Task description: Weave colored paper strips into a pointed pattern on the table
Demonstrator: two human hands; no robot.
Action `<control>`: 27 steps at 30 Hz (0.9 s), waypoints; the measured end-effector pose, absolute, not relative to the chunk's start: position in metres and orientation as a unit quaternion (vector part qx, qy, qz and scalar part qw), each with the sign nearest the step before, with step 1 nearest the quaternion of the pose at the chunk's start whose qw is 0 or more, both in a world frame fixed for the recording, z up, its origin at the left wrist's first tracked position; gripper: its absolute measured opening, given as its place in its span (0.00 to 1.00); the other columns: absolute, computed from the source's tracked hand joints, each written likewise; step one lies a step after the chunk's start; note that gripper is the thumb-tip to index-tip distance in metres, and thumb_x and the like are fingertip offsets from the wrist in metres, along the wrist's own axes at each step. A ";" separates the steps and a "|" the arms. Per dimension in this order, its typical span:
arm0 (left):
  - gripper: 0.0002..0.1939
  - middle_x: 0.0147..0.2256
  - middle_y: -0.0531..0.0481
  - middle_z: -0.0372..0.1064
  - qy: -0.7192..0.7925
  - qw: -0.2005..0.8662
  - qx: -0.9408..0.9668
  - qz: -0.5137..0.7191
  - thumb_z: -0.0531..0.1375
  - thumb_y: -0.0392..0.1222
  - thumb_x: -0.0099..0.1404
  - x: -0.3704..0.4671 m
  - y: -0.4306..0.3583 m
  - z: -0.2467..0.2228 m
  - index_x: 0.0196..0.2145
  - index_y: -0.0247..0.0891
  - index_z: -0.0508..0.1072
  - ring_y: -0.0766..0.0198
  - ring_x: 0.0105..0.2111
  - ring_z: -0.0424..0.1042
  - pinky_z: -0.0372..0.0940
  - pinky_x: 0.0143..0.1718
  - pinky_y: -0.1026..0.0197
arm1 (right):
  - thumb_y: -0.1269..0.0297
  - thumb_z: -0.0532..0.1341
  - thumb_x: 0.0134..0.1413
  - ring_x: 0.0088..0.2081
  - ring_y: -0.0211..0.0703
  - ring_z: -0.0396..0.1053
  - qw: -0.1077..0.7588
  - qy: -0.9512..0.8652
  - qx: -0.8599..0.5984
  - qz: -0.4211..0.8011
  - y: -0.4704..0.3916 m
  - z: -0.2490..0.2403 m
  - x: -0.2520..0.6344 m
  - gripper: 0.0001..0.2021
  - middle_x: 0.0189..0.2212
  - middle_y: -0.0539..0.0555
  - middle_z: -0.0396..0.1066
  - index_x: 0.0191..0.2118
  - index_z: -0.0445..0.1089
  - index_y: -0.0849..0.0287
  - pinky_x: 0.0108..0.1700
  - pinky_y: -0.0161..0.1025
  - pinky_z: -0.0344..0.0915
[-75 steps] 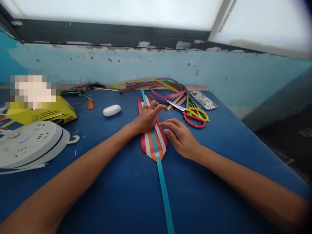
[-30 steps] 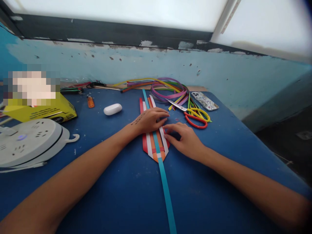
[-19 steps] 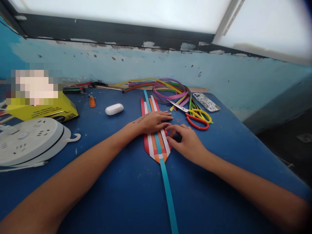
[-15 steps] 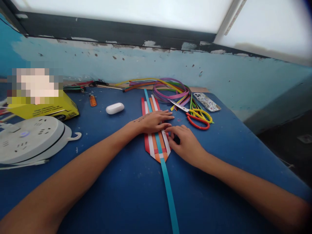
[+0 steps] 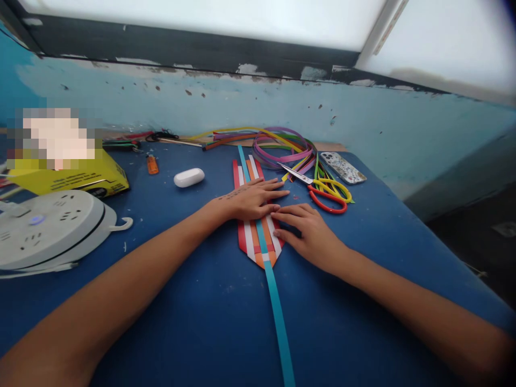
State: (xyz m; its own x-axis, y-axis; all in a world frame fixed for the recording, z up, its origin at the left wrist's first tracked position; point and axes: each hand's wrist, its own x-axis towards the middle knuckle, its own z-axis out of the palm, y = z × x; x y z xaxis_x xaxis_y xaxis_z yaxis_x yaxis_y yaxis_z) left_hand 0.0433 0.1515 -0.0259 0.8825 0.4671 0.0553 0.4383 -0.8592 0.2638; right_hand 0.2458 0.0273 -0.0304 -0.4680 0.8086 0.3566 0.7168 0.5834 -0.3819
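A flat piece of red, white and orange strips (image 5: 250, 242) lies on the blue table, pointed at its near end. Along its middle runs a long turquoise strip (image 5: 276, 301), reaching toward me past the point. My left hand (image 5: 252, 200) rests flat across the piece, fingers stretched to the right, covering its middle. My right hand (image 5: 308, 228) is at the piece's right edge, thumb and fingers apart, fingertips touching or close to the outer white strip. Its fingertips are near the left thumb.
Scissors (image 5: 322, 188) with red and yellow handles lie beyond my right hand, beside coiled coloured strips (image 5: 278, 145) and a phone (image 5: 342, 167). Leftward are a white earbud case (image 5: 189, 177), an orange lighter (image 5: 152, 164), a white power-socket reel (image 5: 60, 226) and a yellow box (image 5: 80, 174).
My right hand's fingers have uncurled and spread, its thumb moving slightly down and left along the piece's edge. The left hand stays nearly in place.
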 end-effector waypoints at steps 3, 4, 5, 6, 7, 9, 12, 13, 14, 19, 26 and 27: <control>0.30 0.73 0.47 0.47 0.241 0.128 0.961 0.048 0.47 0.56 0.78 0.043 0.151 -0.026 0.71 0.45 0.56 0.53 0.74 0.40 0.36 0.72 0.44 | 0.58 0.60 0.69 0.57 0.55 0.66 0.224 -0.860 -0.452 0.082 0.026 -0.029 0.248 0.17 0.57 0.58 0.73 0.59 0.74 0.54 0.60 0.57 0.64; 0.30 0.73 0.47 0.46 0.242 0.127 0.961 0.047 0.47 0.56 0.78 0.043 0.150 -0.026 0.72 0.45 0.56 0.53 0.74 0.39 0.35 0.72 0.44 | 0.58 0.60 0.69 0.57 0.55 0.66 0.213 -0.862 -0.453 0.077 0.026 -0.029 0.248 0.18 0.58 0.58 0.72 0.59 0.74 0.54 0.60 0.57 0.64; 0.30 0.73 0.47 0.45 0.244 0.125 0.961 0.048 0.47 0.57 0.78 0.043 0.150 -0.026 0.72 0.45 0.55 0.53 0.74 0.39 0.35 0.72 0.44 | 0.57 0.59 0.69 0.57 0.56 0.65 0.203 -0.863 -0.457 0.071 0.025 -0.028 0.249 0.18 0.58 0.58 0.72 0.60 0.73 0.54 0.60 0.58 0.64; 0.30 0.73 0.47 0.45 0.244 0.124 0.961 0.049 0.47 0.57 0.78 0.043 0.150 -0.026 0.72 0.46 0.55 0.53 0.74 0.39 0.35 0.72 0.43 | 0.56 0.59 0.70 0.57 0.57 0.65 0.195 -0.863 -0.461 0.064 0.024 -0.027 0.249 0.19 0.58 0.59 0.71 0.60 0.73 0.54 0.60 0.58 0.64; 0.30 0.74 0.47 0.44 0.244 0.122 0.961 0.051 0.47 0.57 0.78 0.042 0.150 -0.026 0.72 0.46 0.55 0.53 0.74 0.39 0.34 0.72 0.43 | 0.55 0.58 0.70 0.57 0.58 0.65 0.187 -0.862 -0.468 0.056 0.023 -0.027 0.249 0.19 0.58 0.59 0.70 0.60 0.73 0.54 0.59 0.58 0.64; 0.29 0.74 0.47 0.43 0.243 0.119 0.961 0.053 0.47 0.56 0.78 0.042 0.149 -0.026 0.72 0.48 0.55 0.53 0.74 0.38 0.34 0.72 0.43 | 0.54 0.58 0.70 0.58 0.59 0.64 0.177 -0.857 -0.482 0.036 0.022 -0.027 0.248 0.19 0.58 0.60 0.70 0.60 0.73 0.53 0.58 0.59 0.64; 0.29 0.74 0.48 0.42 0.240 0.118 0.962 0.054 0.48 0.55 0.77 0.041 0.149 -0.025 0.72 0.49 0.54 0.53 0.74 0.38 0.33 0.72 0.42 | 0.52 0.57 0.70 0.58 0.61 0.64 0.171 -0.851 -0.497 0.009 0.021 -0.027 0.246 0.19 0.58 0.61 0.69 0.60 0.74 0.51 0.56 0.59 0.63; 0.29 0.74 0.48 0.42 0.240 0.118 0.962 0.053 0.48 0.55 0.77 0.041 0.149 -0.025 0.72 0.49 0.54 0.53 0.74 0.38 0.33 0.72 0.42 | 0.52 0.57 0.70 0.58 0.61 0.64 0.171 -0.850 -0.498 0.005 0.021 -0.027 0.246 0.19 0.57 0.62 0.70 0.59 0.74 0.51 0.56 0.58 0.63; 0.29 0.74 0.48 0.42 0.241 0.118 0.962 0.053 0.48 0.54 0.77 0.041 0.148 -0.024 0.72 0.49 0.55 0.53 0.74 0.39 0.33 0.72 0.42 | 0.52 0.57 0.70 0.58 0.61 0.64 0.171 -0.851 -0.497 0.005 0.021 -0.027 0.246 0.19 0.57 0.62 0.70 0.59 0.74 0.52 0.56 0.58 0.63; 0.29 0.73 0.47 0.44 0.246 0.124 0.960 0.045 0.48 0.55 0.78 0.041 0.147 -0.024 0.72 0.48 0.55 0.52 0.74 0.40 0.35 0.71 0.40 | 0.53 0.59 0.69 0.57 0.59 0.65 0.181 -0.856 -0.483 0.034 0.024 -0.026 0.250 0.18 0.57 0.62 0.70 0.57 0.76 0.52 0.56 0.58 0.64; 0.29 0.73 0.47 0.45 0.249 0.121 0.960 0.044 0.46 0.55 0.78 0.043 0.146 -0.025 0.72 0.47 0.55 0.52 0.74 0.41 0.35 0.71 0.39 | 0.59 0.63 0.67 0.51 0.52 0.68 0.259 -0.858 -0.435 0.081 0.025 -0.019 0.251 0.12 0.48 0.59 0.73 0.50 0.77 0.56 0.55 0.51 0.66; 0.29 0.73 0.47 0.45 0.248 0.121 0.960 0.045 0.46 0.55 0.78 0.043 0.146 -0.025 0.72 0.47 0.55 0.52 0.74 0.41 0.35 0.71 0.39 | 0.59 0.63 0.67 0.47 0.50 0.69 0.262 -0.860 -0.427 0.096 0.022 -0.015 0.250 0.10 0.44 0.58 0.74 0.46 0.77 0.57 0.51 0.47 0.67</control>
State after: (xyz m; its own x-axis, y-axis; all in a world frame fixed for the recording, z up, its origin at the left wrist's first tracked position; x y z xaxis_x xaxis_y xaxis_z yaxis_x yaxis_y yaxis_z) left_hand 0.0426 0.1461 -0.0245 0.8734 0.4864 0.0255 0.4648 -0.8479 0.2549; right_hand 0.2499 0.0217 -0.0150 -0.4978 0.7847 0.3693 0.6845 0.6170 -0.3883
